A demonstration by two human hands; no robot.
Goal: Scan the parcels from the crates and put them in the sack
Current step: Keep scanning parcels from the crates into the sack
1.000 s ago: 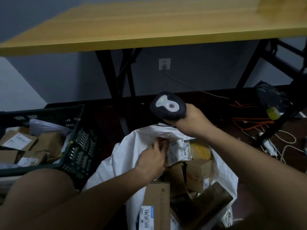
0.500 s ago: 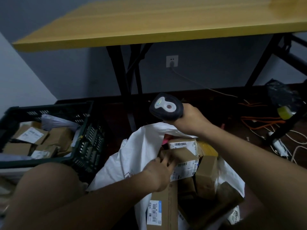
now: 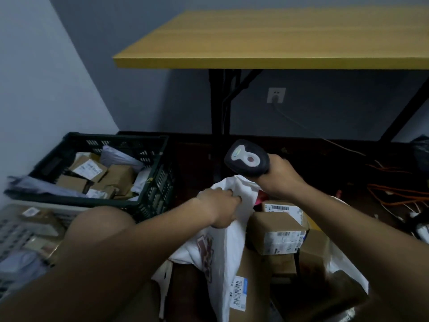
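Note:
A white sack [image 3: 228, 249] stands open between my arms, filled with several brown cardboard parcels [image 3: 276, 231] with barcode labels. My left hand [image 3: 219, 206] grips the sack's left rim, fingers curled over the cloth. My right hand [image 3: 282, 178] holds a dark handheld scanner [image 3: 246, 159] just above the sack's far edge. A dark green crate [image 3: 153, 189] to the left holds more brown parcels [image 3: 119, 175] and a grey mailer bag. A light grey crate [image 3: 14, 233] sits below it at the far left, blurred.
A yellow-topped table [image 3: 267, 38] on black legs stands over the floor behind the sack. A wall socket [image 3: 275, 95] with a cable is on the back wall. Orange and white cables [image 3: 394, 196] lie on the dark floor to the right. My knee [image 3: 102, 219] is beside the green crate.
My left hand left the parcels inside the sack and took hold of the sack's left rim. The view swung left, showing more of the green crate. The scanner stayed above the sack.

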